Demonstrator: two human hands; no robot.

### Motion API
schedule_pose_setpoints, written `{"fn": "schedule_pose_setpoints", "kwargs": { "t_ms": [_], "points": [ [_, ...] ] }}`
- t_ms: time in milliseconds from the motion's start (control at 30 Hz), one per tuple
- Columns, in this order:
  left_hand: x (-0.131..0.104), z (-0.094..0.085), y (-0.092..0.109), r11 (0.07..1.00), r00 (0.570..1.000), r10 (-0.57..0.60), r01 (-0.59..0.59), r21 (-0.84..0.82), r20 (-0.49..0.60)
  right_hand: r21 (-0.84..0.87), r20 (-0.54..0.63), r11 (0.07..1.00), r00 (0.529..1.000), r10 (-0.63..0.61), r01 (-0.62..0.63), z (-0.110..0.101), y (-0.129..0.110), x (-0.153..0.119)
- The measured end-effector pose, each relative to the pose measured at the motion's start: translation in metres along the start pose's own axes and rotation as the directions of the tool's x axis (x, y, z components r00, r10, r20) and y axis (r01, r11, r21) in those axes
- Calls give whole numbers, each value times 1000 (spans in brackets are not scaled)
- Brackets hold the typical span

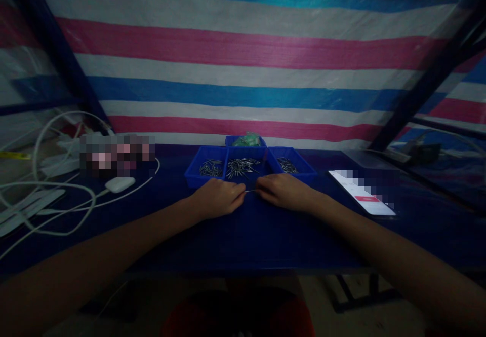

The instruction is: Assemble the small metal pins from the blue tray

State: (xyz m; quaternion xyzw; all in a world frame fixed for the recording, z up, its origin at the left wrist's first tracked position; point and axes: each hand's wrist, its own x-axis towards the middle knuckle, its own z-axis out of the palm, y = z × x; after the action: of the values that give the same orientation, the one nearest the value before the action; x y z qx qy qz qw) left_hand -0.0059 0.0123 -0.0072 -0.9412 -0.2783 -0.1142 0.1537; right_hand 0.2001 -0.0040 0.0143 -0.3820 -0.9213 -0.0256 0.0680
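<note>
Above the dark blue table, my left hand [218, 196] is closed in a pinch on one end of a thin, shiny metal piece [249, 191]. Its other end meets the curled fingers of my right hand [284, 191], which are closed around it. Its exact kind is too small to tell. Just beyond my hands are a left blue bin [193, 171], a middle bin and a right blue bin [304, 163]. Slender metal parts [241, 165] lie heaped in the middle one, with similar parts in both side bins.
Behind these, another blue bin [228, 141] holds green packets [247, 139]. A lit phone [362, 194] lies at right. White cables [91, 202] and a white adapter [120, 184] spread across the left of the table [243, 246]. Striped sheeting [243, 50] hangs behind, between dark metal posts.
</note>
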Motion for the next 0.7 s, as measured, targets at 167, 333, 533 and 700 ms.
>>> {"fn": "schedule_pose_setpoints", "kwargs": {
  "t_ms": [167,333,533,700],
  "points": [
    [-1,0,0,1000,1000,-3,3,14,1,4,-6,1000,1000,-6,6,0,1,-1],
    [1,0,0,1000,1000,-3,3,10,-10,20,-2,1000,1000,-3,3,1,2,-1],
    [0,2,0,1000,1000,-22,22,1,-11,17,-7,1000,1000,-9,9,1,2,-1],
    [-1,5,-2,1000,1000,-22,22,-2,-5,32,1,999,1000,-3,3,0,0,-1]
  ]
}}
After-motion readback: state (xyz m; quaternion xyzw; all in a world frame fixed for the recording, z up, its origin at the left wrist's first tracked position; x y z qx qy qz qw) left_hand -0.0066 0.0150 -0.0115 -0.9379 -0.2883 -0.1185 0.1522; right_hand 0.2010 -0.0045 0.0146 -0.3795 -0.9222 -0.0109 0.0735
